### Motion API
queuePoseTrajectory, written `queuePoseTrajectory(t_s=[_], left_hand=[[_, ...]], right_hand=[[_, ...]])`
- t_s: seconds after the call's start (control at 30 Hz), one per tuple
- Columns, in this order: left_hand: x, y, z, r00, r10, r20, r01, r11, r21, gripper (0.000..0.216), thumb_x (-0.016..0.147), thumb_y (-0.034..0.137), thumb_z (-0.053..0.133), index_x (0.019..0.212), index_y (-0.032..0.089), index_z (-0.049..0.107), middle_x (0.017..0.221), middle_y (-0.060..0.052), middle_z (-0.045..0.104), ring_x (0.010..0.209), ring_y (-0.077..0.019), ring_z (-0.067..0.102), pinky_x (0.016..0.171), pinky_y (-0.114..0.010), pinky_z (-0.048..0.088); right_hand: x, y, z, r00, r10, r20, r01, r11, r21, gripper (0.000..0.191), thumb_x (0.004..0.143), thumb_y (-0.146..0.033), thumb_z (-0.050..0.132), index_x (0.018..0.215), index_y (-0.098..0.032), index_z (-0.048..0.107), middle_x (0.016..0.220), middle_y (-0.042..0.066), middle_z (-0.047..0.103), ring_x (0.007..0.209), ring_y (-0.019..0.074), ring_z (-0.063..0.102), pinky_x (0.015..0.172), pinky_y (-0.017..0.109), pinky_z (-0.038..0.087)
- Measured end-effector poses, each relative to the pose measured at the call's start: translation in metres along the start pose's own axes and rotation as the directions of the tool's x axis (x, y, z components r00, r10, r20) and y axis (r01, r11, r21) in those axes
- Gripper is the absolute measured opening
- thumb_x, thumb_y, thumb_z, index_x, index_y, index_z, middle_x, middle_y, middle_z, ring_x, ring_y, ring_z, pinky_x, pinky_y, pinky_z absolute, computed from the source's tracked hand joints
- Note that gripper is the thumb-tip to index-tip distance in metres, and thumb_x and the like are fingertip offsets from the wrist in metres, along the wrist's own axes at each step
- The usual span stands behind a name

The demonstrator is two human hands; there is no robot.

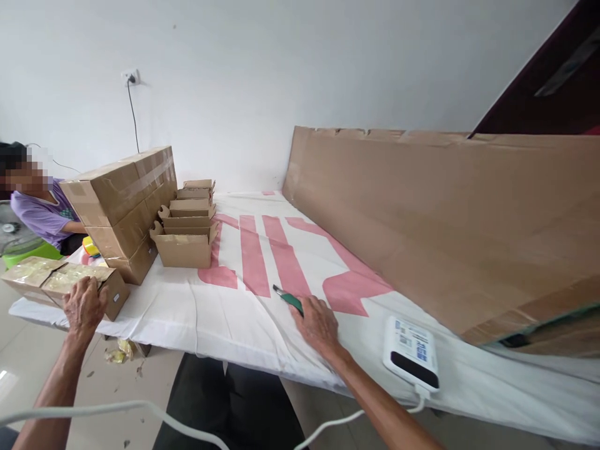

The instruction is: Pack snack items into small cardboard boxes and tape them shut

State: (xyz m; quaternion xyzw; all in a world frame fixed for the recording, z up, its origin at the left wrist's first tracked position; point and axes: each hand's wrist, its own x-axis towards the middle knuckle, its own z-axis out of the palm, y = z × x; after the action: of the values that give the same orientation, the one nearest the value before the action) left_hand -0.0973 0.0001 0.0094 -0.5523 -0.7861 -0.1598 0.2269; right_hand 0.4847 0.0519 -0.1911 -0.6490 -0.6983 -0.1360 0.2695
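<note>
Left hand [85, 305] palm-down on taped box [68, 274]; right hand [319, 322] gripping cutter [289, 299].

Cloth-covered table [173, 312]: carton stack [129, 215], open boxes [184, 251] beside it, taped box [60, 281], white device [411, 350].

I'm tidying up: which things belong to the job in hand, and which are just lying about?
Likely in the job:
taped box under the left hand
green-handled cutter in the right hand
stacked boxes
open boxes

Probably just lying about:
white device
large cardboard sheet
yellowish scraps
</note>
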Motion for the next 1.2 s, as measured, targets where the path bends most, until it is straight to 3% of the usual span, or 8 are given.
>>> queuePoseTrajectory(t_s=[0.27, 0.43, 0.63, 0.87, 1.0, 1.2], left_hand=[[0.011, -0.014, 0.004, 0.998, 0.034, 0.056, -0.031, 0.998, -0.057, 0.052, 0.099, 0.046, 0.059, 0.141, 0.016, 0.066, 0.153, -0.025, 0.062, 0.142, -0.0449, 0.054, 0.117, -0.065, 0.04], [0.012, -0.019, 0.019, 0.999, 0.015, 0.046, -0.009, 0.99, -0.139, 0.052, 0.096, 0.043, 0.06, 0.141, 0.018, 0.067, 0.147, -0.021, 0.066, 0.141, -0.0411, 0.057, 0.123, -0.06, 0.037], [0.006, -0.012, 0.024, 1.0, 0.006, -0.009, -0.007, 0.986, -0.165, 0.051, 0.093, 0.043, 0.059, 0.137, 0.017, 0.069, 0.139, -0.02, 0.07, 0.135, -0.0396, 0.06, 0.123, -0.056, 0.037], [-0.003, 0.001, 0.018, 0.999, 0.011, 0.042, -0.001, 0.975, -0.223, 0.056, 0.093, 0.048, 0.06, 0.141, 0.018, 0.067, 0.142, -0.02, 0.068, 0.138, -0.0402, 0.058, 0.119, -0.055, 0.042], [0.013, -0.019, 0.006, 0.992, -0.109, 0.071, 0.125, 0.946, -0.298, 0.056, 0.1, 0.052, 0.053, 0.142, 0.019, 0.067, 0.147, -0.019, 0.067, 0.137, -0.0391, 0.061, 0.118, -0.056, 0.044], [0.054, -0.061, -0.009, 0.925, -0.331, 0.187, 0.369, 0.899, -0.235, 0.048, 0.099, 0.048, 0.06, 0.131, 0.015, 0.073, 0.156, -0.021, 0.061, 0.146, -0.0456, 0.052, 0.12, -0.065, 0.039]], right_hand=[[-0.001, -0.001, -0.001, 1.0, 0.001, -0.001, -0.001, 1.0, 0.002, 0.016, 0.106, -0.032, 0.056, 0.105, -0.02, 0.066, 0.1, 0.01, 0.07, 0.094, 0.0283, 0.059, 0.084, 0.038, 0.042], [-0.001, -0.001, -0.002, 1.0, -0.009, -0.015, 0.009, 1.0, -0.005, 0.017, 0.107, -0.032, 0.054, 0.106, -0.02, 0.066, 0.1, 0.011, 0.07, 0.093, 0.0288, 0.058, 0.085, 0.038, 0.042], [-0.002, 0.0, -0.001, 1.0, -0.008, -0.011, 0.008, 1.0, -0.001, 0.016, 0.105, -0.032, 0.054, 0.104, -0.021, 0.066, 0.098, 0.01, 0.069, 0.093, 0.0289, 0.059, 0.082, 0.038, 0.042], [-0.005, 0.003, 0.002, 0.999, -0.023, -0.032, 0.024, 0.999, 0.032, 0.017, 0.104, -0.032, 0.053, 0.098, -0.022, 0.065, 0.093, 0.011, 0.068, 0.089, 0.0293, 0.058, 0.079, 0.039, 0.042], [-0.007, 0.005, 0.003, 0.999, -0.042, -0.032, 0.043, 0.999, 0.014, 0.018, 0.105, -0.034, 0.053, 0.098, -0.022, 0.064, 0.094, 0.011, 0.068, 0.088, 0.0296, 0.059, 0.079, 0.039, 0.042], [-0.007, 0.005, 0.003, 0.999, -0.035, -0.031, 0.035, 0.999, 0.007, 0.02, 0.104, -0.035, 0.052, 0.097, -0.022, 0.065, 0.093, 0.011, 0.067, 0.088, 0.03, 0.058, 0.079, 0.04, 0.043]])
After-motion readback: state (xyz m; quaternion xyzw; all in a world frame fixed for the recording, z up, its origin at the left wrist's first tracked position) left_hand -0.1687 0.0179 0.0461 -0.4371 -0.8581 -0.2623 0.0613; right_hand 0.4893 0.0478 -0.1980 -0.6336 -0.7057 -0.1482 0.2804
